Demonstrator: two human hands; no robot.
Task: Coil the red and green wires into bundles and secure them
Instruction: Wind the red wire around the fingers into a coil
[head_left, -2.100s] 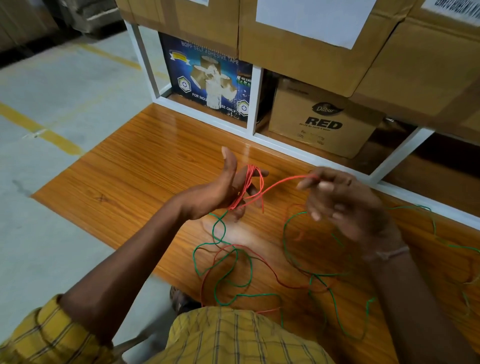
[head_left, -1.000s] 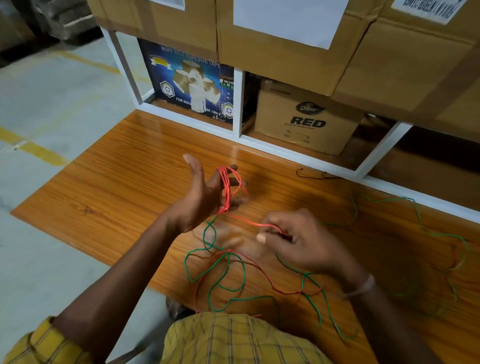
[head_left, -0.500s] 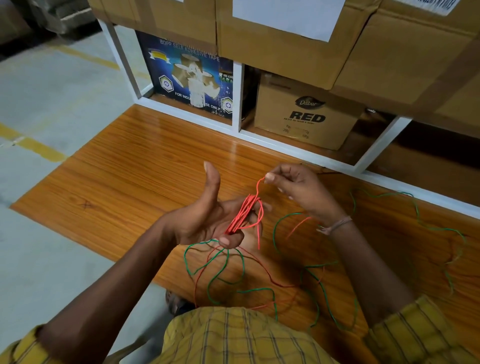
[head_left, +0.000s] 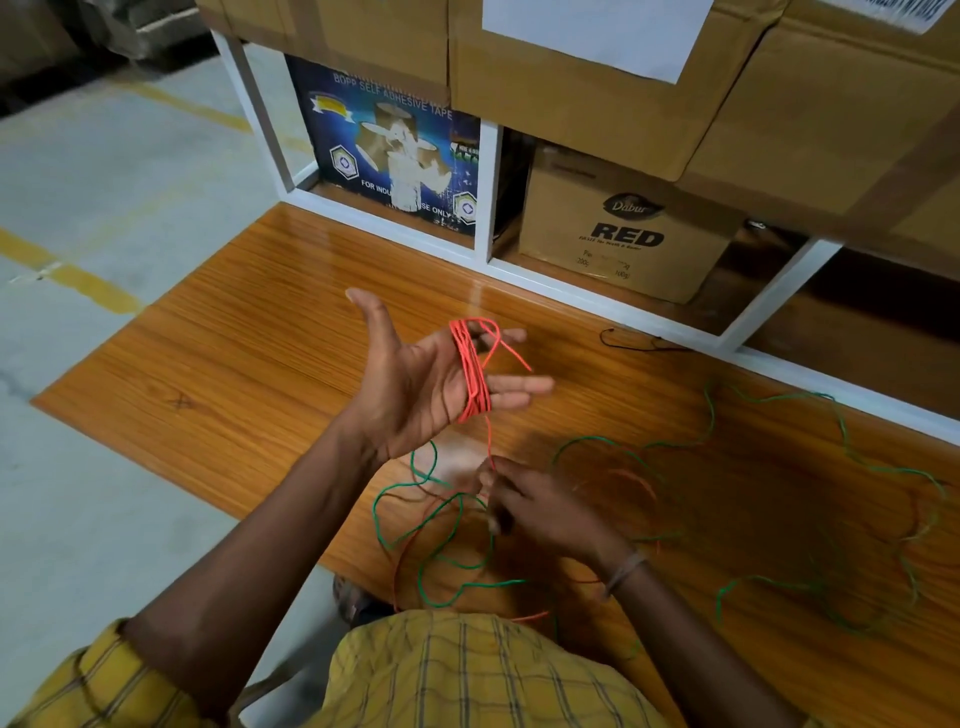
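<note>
My left hand (head_left: 415, 384) is held palm up over the wooden table (head_left: 249, 364), fingers straight, with several turns of red wire (head_left: 470, 374) wound around them. One strand of that wire drops straight down to my right hand (head_left: 535, 506), which pinches it low near the table. The loose rest of the red wire lies in loops under my right arm. A green wire (head_left: 779, 452) sprawls in loose curls across the table, tangled with the red one near the front edge.
A white shelf frame (head_left: 488, 197) runs along the table's back edge, holding a blue tape box (head_left: 384, 150) and a cardboard box marked RED (head_left: 623, 234). Large cartons (head_left: 571, 98) hang above. A short black wire (head_left: 628, 343) lies by the frame. The table's left edge drops to concrete floor.
My right hand has swung from above the coil down to below my left hand, carrying the red strand around the fingers. My left hand's fingers have straightened.
</note>
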